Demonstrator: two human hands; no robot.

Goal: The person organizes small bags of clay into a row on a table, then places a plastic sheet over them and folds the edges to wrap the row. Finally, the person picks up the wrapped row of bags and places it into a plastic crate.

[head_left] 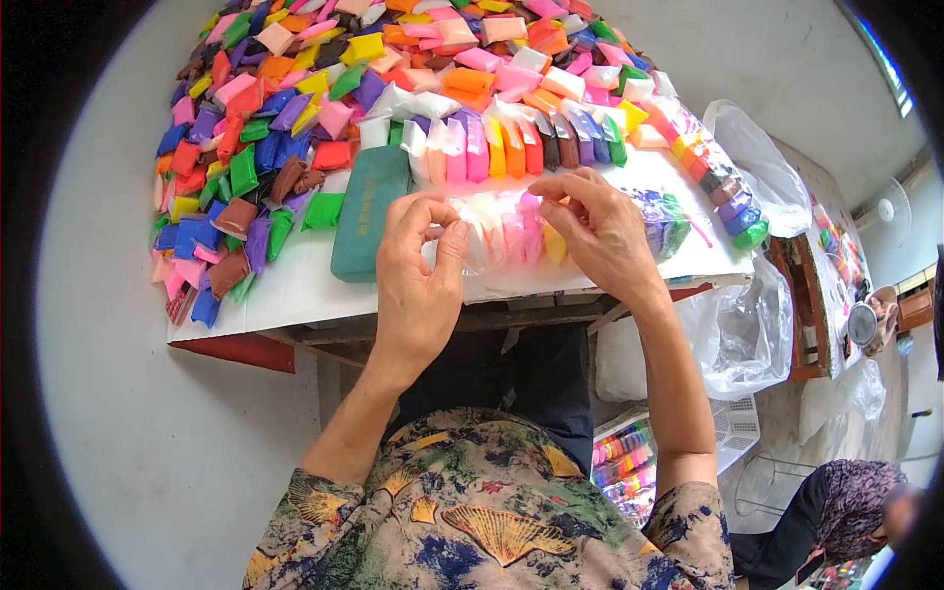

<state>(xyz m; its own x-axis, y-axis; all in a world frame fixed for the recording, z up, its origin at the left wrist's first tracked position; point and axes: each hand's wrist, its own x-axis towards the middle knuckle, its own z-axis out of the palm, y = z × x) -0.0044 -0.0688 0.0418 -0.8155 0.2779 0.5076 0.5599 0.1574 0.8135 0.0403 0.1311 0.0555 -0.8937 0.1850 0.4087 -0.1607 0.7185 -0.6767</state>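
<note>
In front of me, a row of small coloured packets (511, 236) that look like wrapped modelling clay lies along the near table edge, running white, pink and yellow under shiny clear plastic. At its left end is my left hand (418, 270), thumb and forefinger curled close together. My right hand (600, 236) reaches over the row's middle, its thumb and fingertips bent together by a pink packet. Whatever sits between either hand's fingertips is too small to make out. Beyond the hands stands a second row of packets (511, 147), with a green case (371, 211) to its left.
A large heap of loose packets (265, 128) covers the back and left of the white table (285, 290). Another row (713, 177) lies on the right. Clear plastic bags (742, 329) hang beside the table. A crate (733, 428) stands below, and another person (836, 516) is at lower right.
</note>
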